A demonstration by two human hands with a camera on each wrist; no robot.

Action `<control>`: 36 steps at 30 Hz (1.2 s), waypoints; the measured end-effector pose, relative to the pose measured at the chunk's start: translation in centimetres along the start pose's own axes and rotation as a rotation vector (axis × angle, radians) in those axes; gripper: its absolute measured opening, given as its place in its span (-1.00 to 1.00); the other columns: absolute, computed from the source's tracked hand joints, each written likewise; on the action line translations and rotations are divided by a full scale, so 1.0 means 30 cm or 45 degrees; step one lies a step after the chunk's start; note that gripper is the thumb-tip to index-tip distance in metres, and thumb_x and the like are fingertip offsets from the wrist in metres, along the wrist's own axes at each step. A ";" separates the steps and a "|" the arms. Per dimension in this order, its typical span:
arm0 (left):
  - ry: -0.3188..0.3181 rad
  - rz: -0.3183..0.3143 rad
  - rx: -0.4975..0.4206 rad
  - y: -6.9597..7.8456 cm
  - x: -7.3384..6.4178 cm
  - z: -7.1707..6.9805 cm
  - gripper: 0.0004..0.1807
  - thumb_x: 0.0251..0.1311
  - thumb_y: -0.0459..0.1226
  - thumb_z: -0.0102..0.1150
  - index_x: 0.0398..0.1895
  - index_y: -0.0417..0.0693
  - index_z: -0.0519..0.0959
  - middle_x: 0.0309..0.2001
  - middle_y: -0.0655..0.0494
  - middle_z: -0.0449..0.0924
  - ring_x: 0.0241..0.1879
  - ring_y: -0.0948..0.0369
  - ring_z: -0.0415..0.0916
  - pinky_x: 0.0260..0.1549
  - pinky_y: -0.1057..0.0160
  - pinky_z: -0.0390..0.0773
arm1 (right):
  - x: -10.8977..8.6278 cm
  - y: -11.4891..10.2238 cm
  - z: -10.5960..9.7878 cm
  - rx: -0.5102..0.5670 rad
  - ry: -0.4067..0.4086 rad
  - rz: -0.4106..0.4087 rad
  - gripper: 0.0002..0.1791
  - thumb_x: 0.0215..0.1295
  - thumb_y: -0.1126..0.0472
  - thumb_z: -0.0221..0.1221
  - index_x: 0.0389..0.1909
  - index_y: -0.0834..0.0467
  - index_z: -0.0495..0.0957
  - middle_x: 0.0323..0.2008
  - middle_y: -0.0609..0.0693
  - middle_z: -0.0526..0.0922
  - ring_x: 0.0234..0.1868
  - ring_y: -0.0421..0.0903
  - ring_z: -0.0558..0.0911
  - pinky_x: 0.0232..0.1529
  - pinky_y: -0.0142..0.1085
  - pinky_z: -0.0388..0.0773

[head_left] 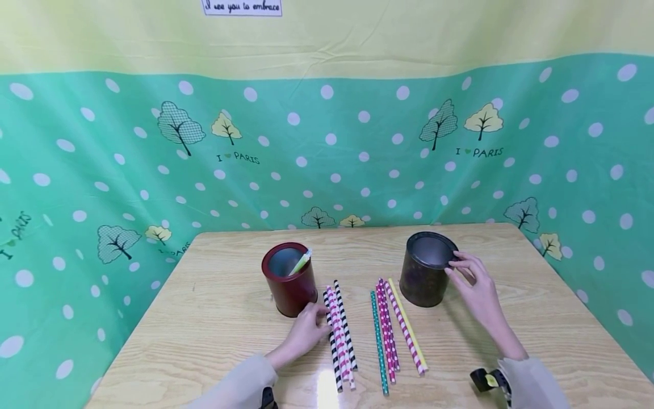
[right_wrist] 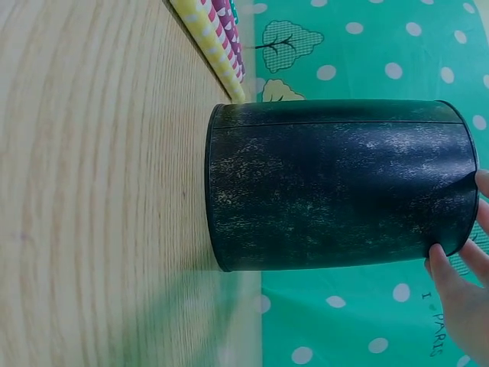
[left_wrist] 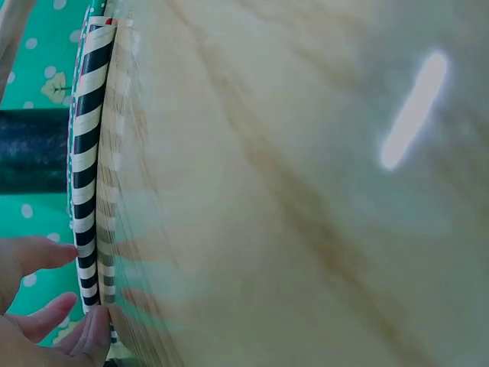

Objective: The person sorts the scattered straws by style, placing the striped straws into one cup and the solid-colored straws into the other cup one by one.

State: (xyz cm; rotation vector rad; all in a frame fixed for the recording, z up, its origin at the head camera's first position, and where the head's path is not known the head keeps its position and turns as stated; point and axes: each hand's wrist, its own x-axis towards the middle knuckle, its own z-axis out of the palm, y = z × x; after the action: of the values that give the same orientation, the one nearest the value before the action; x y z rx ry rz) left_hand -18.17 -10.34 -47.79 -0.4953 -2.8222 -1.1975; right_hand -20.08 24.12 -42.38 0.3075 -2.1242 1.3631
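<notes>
A pale grey cloth left sleeve [head_left: 240, 383] shows at seven o'clock, with a black wristband [head_left: 267, 398]; a matching right sleeve [head_left: 539, 383] shows at four o'clock; its black strap [head_left: 504, 383] bears a yellow-marked black device [head_left: 479, 379].

Left hand [left_wrist: 53, 321] at lower left, one fingertip against a black-and-white striped straw [left_wrist: 89, 145], others by its lower end. Dark can [left_wrist: 34, 149] behind straw, green dotted cloth [left_wrist: 19, 218] beyond. Table [left_wrist: 229, 229] fills the rest, glare streak [left_wrist: 415, 111] upper right.

Wooden tabletop [head_left: 219, 289], green dotted backdrop [head_left: 281, 128], printed trees [head_left: 181, 126], yellow band [head_left: 357, 40] above, lettered label [head_left: 242, 7]
</notes>
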 end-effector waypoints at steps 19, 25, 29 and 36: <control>0.045 0.020 0.085 -0.003 0.033 0.023 -0.61 -0.29 -0.47 0.23 -0.25 -0.31 0.47 -0.42 0.03 0.40 -0.45 0.22 0.33 -0.45 0.36 0.38 | -0.008 0.052 0.005 0.118 -0.018 -0.029 -0.79 0.12 0.36 0.14 -0.23 0.40 0.47 0.06 0.16 0.35 0.11 -0.28 0.32 0.00 -0.61 0.29; 0.034 0.004 0.071 0.006 0.044 0.016 -0.63 -0.33 -0.50 0.22 -0.28 -0.34 0.50 -0.50 0.05 0.46 -0.49 0.23 0.36 -0.52 0.39 0.36 | -0.007 0.121 0.008 0.134 -0.006 -0.056 -0.80 0.10 0.37 0.15 -0.21 0.28 0.51 0.09 0.08 0.36 0.14 -0.25 0.31 0.03 -0.57 0.29; -0.008 0.003 0.082 0.009 0.056 0.008 -0.66 -0.32 -0.52 0.21 -0.30 -0.36 0.53 -0.57 0.08 0.46 -0.54 0.28 0.33 -0.54 0.40 0.34 | -0.006 0.115 0.008 0.135 -0.002 -0.053 -0.79 0.11 0.34 0.16 -0.22 0.32 0.50 0.08 0.11 0.35 0.14 -0.25 0.31 0.03 -0.57 0.29; -0.086 -0.044 0.052 0.034 0.078 -0.011 -0.69 -0.18 -0.50 0.19 -0.25 -0.37 0.55 -0.56 0.11 0.43 -0.55 0.30 0.29 -0.55 0.40 0.33 | -0.007 0.013 0.004 0.025 0.004 0.063 -0.81 0.09 0.42 0.14 -0.25 0.41 0.47 0.03 0.17 0.36 0.07 -0.37 0.31 -0.03 -0.64 0.29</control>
State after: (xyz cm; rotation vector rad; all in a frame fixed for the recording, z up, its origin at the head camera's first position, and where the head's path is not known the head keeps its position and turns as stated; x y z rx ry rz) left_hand -20.10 -9.27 -46.48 -0.4964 -2.9166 -1.1481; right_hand -20.14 24.16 -42.83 0.2621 -2.1295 1.4120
